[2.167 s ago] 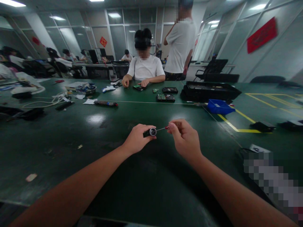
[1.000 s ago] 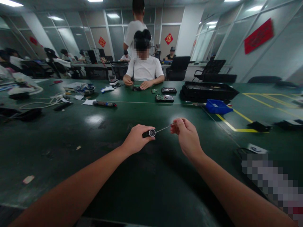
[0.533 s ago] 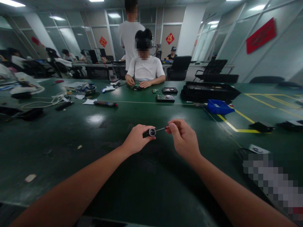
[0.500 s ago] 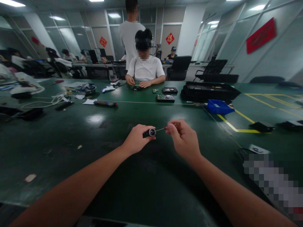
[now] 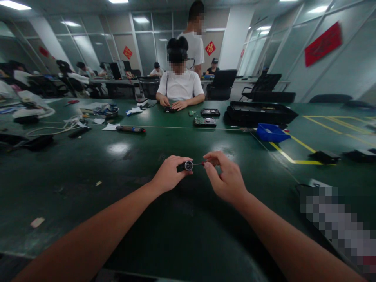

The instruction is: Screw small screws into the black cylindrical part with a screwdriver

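Observation:
My left hand [image 5: 168, 173] is closed round a short black cylindrical part [image 5: 188, 165], whose round end with a silver rim faces me. From the right, a thin screwdriver [image 5: 199, 164] reaches that end, its metal shaft lying nearly level. My right hand [image 5: 225, 177] pinches the screwdriver by a small red section near the fingertips; the rest of its handle is hidden behind the fingers. Whether the tip sits inside the round end or only touches its edge, I cannot tell. Both hands are just above the dark green table [image 5: 164, 219].
Beyond my hands lie two hard drives [image 5: 205, 122], a blue bin [image 5: 272, 133] and a long black tray [image 5: 261, 112]. A pen-shaped electric screwdriver [image 5: 131, 129] rests at left, near cables [image 5: 55, 129]. Across the table sits a person [image 5: 180, 86] handling a small dark part.
The screwdriver shaft has gone from slanted to nearly level. My right fingers have loosened and stretched out somewhat. Behind the seated person, a standing person has moved to the right.

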Demonstrator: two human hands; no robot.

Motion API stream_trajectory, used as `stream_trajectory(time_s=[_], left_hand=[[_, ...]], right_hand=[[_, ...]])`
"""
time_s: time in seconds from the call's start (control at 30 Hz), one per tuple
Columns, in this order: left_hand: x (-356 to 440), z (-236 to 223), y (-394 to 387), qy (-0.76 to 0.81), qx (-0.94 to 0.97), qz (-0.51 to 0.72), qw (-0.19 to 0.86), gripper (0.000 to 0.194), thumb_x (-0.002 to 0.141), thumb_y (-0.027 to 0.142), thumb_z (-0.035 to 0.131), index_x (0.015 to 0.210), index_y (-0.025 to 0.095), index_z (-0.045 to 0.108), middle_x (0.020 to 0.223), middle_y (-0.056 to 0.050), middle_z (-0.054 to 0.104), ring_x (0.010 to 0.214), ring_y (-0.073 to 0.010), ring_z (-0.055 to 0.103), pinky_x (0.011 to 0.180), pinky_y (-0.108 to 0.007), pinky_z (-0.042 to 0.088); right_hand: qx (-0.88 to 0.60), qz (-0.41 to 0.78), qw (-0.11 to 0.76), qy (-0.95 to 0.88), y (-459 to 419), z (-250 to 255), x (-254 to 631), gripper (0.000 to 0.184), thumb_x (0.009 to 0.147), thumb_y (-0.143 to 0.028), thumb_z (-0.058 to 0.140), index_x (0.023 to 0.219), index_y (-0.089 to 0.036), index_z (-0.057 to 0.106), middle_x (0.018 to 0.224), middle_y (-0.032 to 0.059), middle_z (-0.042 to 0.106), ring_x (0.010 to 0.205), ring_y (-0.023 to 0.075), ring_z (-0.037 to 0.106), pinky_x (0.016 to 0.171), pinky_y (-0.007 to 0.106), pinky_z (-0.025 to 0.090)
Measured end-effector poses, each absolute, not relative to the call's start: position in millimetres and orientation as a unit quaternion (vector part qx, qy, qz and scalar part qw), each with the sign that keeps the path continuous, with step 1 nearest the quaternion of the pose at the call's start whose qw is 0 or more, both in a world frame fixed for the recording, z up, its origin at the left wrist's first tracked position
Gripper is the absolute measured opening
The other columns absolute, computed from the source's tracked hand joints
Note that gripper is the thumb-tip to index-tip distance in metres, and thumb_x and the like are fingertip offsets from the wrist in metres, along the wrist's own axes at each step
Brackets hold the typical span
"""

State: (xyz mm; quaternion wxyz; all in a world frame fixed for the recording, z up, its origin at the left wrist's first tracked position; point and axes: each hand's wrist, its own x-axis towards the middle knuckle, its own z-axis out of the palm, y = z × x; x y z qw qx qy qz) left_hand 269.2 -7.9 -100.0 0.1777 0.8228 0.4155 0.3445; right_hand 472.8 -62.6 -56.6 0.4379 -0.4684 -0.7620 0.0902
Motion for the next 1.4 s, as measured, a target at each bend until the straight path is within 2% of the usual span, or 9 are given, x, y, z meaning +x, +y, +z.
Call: stream_trajectory(time_s=[0.17, 0.3, 0.4, 0.57, 0.63, 0.73, 0.87, 1.4], left_hand=[[269.1, -100.2, -7.3, 0.411, 0.825, 0.343, 0.181, 0.036, 0.081, 0.03, 0.077, 0.117, 0.026, 0.069, 0.112, -0.002, 0.073, 0.104, -0.023, 0.062, 0.094, -0.04, 0.047], [270.9, -98.3, -9.6, 0.418, 0.821, 0.344, 0.179, 0.036, 0.083, 0.03, 0.075, 0.118, 0.026, 0.069, 0.112, -0.002, 0.073, 0.104, -0.0233, 0.062, 0.092, -0.04, 0.047], [271.7, -96.2, -11.5, 0.425, 0.815, 0.35, 0.18, 0.037, 0.083, 0.029, 0.074, 0.12, 0.027, 0.068, 0.11, -0.002, 0.073, 0.103, -0.0235, 0.062, 0.091, -0.04, 0.047], [269.8, -95.2, -9.0, 0.395, 0.828, 0.364, 0.16, 0.038, 0.084, 0.029, 0.075, 0.121, 0.027, 0.067, 0.114, -0.002, 0.072, 0.106, -0.0229, 0.061, 0.093, -0.041, 0.046], [269.4, -96.0, -7.1, 0.397, 0.83, 0.362, 0.151, 0.037, 0.084, 0.03, 0.075, 0.12, 0.027, 0.067, 0.115, -0.002, 0.072, 0.105, -0.0227, 0.062, 0.094, -0.041, 0.045], [270.3, -97.7, -5.7, 0.408, 0.831, 0.346, 0.154, 0.038, 0.083, 0.032, 0.075, 0.12, 0.026, 0.067, 0.113, -0.002, 0.073, 0.103, -0.023, 0.062, 0.092, -0.041, 0.046], [272.0, -98.9, -6.0, 0.413, 0.833, 0.336, 0.153, 0.038, 0.083, 0.033, 0.076, 0.12, 0.027, 0.067, 0.113, -0.002, 0.073, 0.103, -0.0233, 0.062, 0.092, -0.041, 0.046], [271.5, -98.8, -6.0, 0.412, 0.838, 0.33, 0.14, 0.041, 0.083, 0.037, 0.075, 0.122, 0.029, 0.067, 0.107, -0.001, 0.073, 0.098, -0.0227, 0.061, 0.088, -0.04, 0.045]], right_hand=[[-0.489, 0.113, 0.437, -0.746, -62.9, -56.4, 473.3, 0.019, 0.099, -0.035, 0.046, 0.096, -0.023, 0.061, 0.078, 0.0024, 0.066, 0.068, 0.0183, 0.062, 0.064, 0.033, 0.045], [-0.483, 0.235, 0.539, -0.649, -55.8, -63.6, 472.6, 0.018, 0.096, -0.037, 0.052, 0.102, -0.022, 0.06, 0.086, 0.0038, 0.069, 0.078, 0.0191, 0.066, 0.072, 0.035, 0.051], [-0.462, 0.308, 0.603, -0.573, -46.4, -73.4, 472.1, 0.021, 0.095, -0.04, 0.054, 0.098, -0.021, 0.064, 0.085, 0.0037, 0.067, 0.077, 0.0179, 0.065, 0.075, 0.036, 0.053], [-0.431, 0.438, 0.652, -0.443, -31.8, -83.5, 475.9, 0.023, 0.091, -0.043, 0.058, 0.088, -0.021, 0.064, 0.078, 0.0018, 0.063, 0.069, 0.0156, 0.061, 0.067, 0.033, 0.053], [-0.431, 0.456, 0.657, -0.418, -29.2, -82.9, 478.8, 0.023, 0.09, -0.043, 0.059, 0.084, -0.021, 0.062, 0.074, 0.0008, 0.061, 0.066, 0.0152, 0.059, 0.063, 0.032, 0.052], [-0.454, 0.38, 0.662, -0.46, -30.4, -79.4, 481.3, 0.021, 0.092, -0.041, 0.058, 0.087, -0.021, 0.063, 0.077, 0.0007, 0.062, 0.068, 0.0148, 0.059, 0.064, 0.031, 0.05], [-0.482, 0.285, 0.625, -0.544, -38.2, -72.7, 479.7, 0.022, 0.097, -0.041, 0.052, 0.093, -0.021, 0.062, 0.08, 0.0018, 0.064, 0.071, 0.0157, 0.061, 0.069, 0.033, 0.051], [-0.462, 0.071, 0.512, -0.721, -56.0, -67.4, 474.2, 0.011, 0.099, -0.028, 0.048, 0.103, -0.022, 0.056, 0.083, 0.0028, 0.07, 0.076, 0.0177, 0.07, 0.069, 0.032, 0.051]])
